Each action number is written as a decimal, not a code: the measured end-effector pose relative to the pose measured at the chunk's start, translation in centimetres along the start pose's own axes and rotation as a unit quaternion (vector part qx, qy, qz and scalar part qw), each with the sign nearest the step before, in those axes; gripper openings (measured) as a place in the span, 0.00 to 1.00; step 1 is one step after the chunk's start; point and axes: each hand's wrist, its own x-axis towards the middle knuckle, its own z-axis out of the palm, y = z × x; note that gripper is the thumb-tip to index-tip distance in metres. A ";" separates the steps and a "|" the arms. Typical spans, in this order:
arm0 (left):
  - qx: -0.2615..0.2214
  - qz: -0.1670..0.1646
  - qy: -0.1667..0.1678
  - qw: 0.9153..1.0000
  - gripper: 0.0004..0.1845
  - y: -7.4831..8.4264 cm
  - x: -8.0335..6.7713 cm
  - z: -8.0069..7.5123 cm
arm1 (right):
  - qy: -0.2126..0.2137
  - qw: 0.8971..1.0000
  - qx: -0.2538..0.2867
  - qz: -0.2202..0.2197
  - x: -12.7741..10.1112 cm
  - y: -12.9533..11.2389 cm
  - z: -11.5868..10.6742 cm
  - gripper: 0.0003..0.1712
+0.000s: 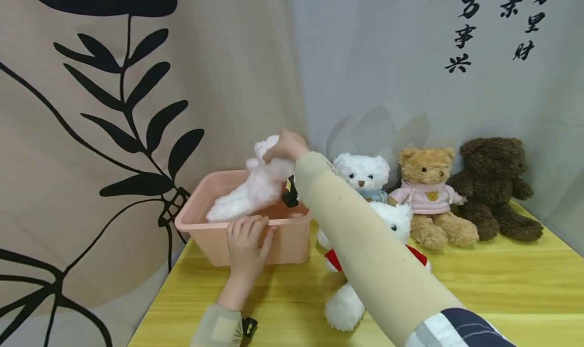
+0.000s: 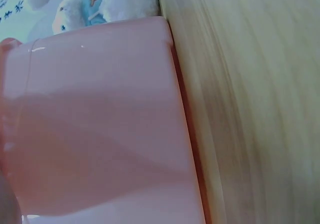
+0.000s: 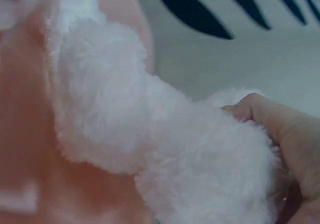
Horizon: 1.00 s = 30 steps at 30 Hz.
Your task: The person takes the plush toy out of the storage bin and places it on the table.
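A pink plastic bin [image 1: 207, 235] stands at the table's back left. My right hand [image 1: 286, 147] grips a white fluffy plush toy [image 1: 255, 190] by its upper end, and the toy slopes down into the bin. Close up in the right wrist view, my curled fingers [image 3: 280, 124] dig into the white plush [image 3: 165, 134] over the pink bin wall [image 3: 25, 134]. My left hand [image 1: 246, 243] rests with straight fingers on the bin's near rim. The left wrist view shows the bin's outer wall [image 2: 100, 134] beside the wooden table [image 2: 260, 108]; the hand itself is barely visible there.
Behind my right sleeve [image 1: 365, 245] a white teddy with a red ribbon [image 1: 347, 301] lies on the yellow table [image 1: 502, 281]. Another white teddy [image 1: 362, 175], a tan teddy in a pink hoodie [image 1: 429, 200] and a dark brown teddy [image 1: 495, 187] sit along the curtain at the back right.
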 end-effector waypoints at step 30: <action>-0.013 0.003 0.022 1.000 0.16 0.1 0.1 0.4 | 0.241 0.960 -0.109 -0.095 -6.5 4.0 -26.0 0.49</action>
